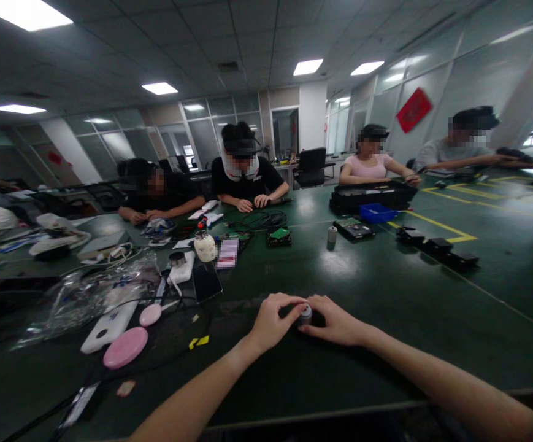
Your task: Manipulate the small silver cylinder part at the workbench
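Observation:
A small grey metal cylinder [305,315] stands upright on the dark green table, close in front of me. My left hand [276,319] reaches it from the left, thumb and fingertips closed at its top edge. From the other side my right hand [333,320] curls round it, thumb low and fingers near the top. Fingers hide part of the cylinder, and its exact kind is too small to tell. A similar grey cylinder [332,234] stands farther back.
Left of me lie a pink disc [126,347], a white power bank [110,326], a black phone [207,282] and clear plastic bags [95,293]. A cream jar [205,246] stands behind. Hard drives [354,229], a blue tray [378,213] and black blocks [437,247] lie farther off. Several people sit opposite.

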Motion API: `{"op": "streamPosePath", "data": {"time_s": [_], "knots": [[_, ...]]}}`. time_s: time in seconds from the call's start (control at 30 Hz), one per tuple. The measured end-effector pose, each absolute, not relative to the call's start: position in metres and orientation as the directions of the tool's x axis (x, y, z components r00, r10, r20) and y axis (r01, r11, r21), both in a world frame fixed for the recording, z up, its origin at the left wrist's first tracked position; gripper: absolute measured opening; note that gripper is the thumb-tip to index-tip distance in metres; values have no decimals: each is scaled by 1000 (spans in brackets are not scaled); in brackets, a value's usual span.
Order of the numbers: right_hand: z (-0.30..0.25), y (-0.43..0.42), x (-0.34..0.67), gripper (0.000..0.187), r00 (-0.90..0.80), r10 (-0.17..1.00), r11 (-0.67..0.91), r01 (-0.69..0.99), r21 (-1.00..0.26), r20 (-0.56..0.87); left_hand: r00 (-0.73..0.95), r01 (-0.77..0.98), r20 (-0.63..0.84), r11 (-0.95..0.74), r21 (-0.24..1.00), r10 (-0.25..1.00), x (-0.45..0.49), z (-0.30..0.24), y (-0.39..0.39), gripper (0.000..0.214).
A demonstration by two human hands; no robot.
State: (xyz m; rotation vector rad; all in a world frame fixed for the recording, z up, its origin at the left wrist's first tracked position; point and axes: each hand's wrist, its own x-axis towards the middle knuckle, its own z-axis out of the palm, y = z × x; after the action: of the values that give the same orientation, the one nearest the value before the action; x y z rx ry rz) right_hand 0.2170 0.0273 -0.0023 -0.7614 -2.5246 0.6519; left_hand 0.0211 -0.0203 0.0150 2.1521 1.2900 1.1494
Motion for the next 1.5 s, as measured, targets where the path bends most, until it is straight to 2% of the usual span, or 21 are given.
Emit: {"op": "streamPosePath", "data": {"time_s": [0.4,0.73,0.97,1.13,1.33,1.5], "knots": [[-4,27,218,37,-755,595,750,400,-527,275,288,533,507,-576,620,812,22,9,-22,24],[-7,28,217,39,-743,613,725,393,-566,269,304,638,548,-594,490,779,25,8,-24,31],[-11,28,218,45,-744,599,748,386,-540,297,250,570,588,-608,553,769,28,10,-27,25],[-9,27,218,37,-755,577,772,380,-509,312,235,540,567,-591,599,789,29,12,-29,21],[-4,27,217,36,-756,592,757,404,-513,278,216,559,575,-583,590,789,30,14,-30,21],[-2,26,217,34,-768,576,761,378,-527,281,105,606,596,-526,597,796,29,16,-32,19]]}}
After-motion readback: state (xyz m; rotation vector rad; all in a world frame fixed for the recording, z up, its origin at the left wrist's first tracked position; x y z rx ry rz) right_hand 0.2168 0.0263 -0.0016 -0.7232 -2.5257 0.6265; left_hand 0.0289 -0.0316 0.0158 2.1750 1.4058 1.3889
